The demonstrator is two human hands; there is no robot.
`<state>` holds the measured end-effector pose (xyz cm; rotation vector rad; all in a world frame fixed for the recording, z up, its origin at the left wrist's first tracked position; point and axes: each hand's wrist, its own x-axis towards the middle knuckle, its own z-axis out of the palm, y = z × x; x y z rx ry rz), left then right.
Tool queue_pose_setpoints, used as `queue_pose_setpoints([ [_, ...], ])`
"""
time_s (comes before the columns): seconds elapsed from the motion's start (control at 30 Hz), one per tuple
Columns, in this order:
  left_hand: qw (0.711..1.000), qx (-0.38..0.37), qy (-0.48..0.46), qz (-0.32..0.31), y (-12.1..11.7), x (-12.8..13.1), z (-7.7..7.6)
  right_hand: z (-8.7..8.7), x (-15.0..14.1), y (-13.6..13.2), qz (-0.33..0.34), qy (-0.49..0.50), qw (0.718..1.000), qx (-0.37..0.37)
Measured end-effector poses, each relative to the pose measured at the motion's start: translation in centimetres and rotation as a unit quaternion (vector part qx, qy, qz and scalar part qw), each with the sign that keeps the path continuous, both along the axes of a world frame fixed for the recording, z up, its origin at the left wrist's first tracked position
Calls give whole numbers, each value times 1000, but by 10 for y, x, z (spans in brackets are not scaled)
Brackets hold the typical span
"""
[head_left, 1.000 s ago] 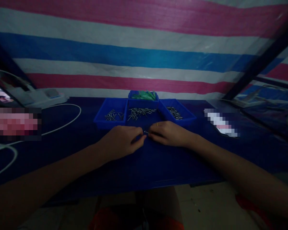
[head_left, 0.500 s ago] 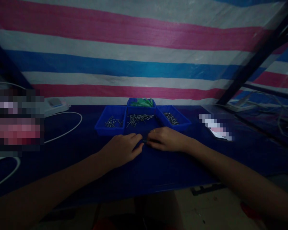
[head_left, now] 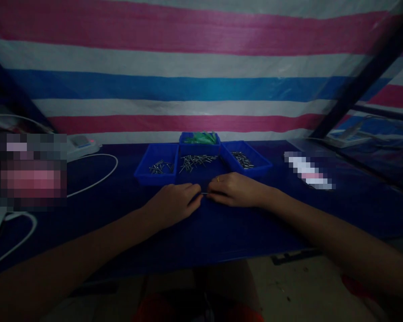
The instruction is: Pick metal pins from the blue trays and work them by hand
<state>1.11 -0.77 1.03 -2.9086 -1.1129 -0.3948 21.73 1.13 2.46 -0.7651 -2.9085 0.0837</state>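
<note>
Between my hands a thin metal rod [head_left: 204, 193] spans a small gap, just above the blue tabletop. My left hand [head_left: 176, 202] pinches its left end between thumb and fingers. From the other side my right hand [head_left: 233, 189], with a ring on one finger, is closed on the right end. The rod's ends are hidden by the fingertips. Beyond the hands lies a loose pile of metal pins [head_left: 195, 161]. Blue bins flank it: a left bin [head_left: 154, 180] and a right bin [head_left: 259, 167], both holding similar pins. Green pieces [head_left: 204, 137] fill the back bin [head_left: 199, 150].
At the left stands a white device [head_left: 83, 146] with a small screen, and a white cable [head_left: 116, 167] loops over the blue table [head_left: 201, 241]. A pixelated flat object [head_left: 309, 172] lies at the right. Striped sheeting [head_left: 195, 89] hangs behind the table.
The camera view has shifted slightly, so the whole scene sits a bit higher. Both hands keep their grip on the rod, which catches more light now.
</note>
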Motion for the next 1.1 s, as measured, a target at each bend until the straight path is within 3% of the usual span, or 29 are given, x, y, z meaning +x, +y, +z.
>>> queue_pose_setpoints([
  [0.17,999,-36,-11,37,-5,6,-1,3,-2,-2,10,17,999,-26],
  [0.4,996,-89,-27,17,-9,11,2,2,0,0,23,46,996,-78],
  [0.8,983,-86,-162,21,-6,0,3,7,0,-10,-6,41,999,-6],
  [1.1,985,-55,-165,-1,-9,-1,8,6,-4,-15,-15,53,998,25],
])
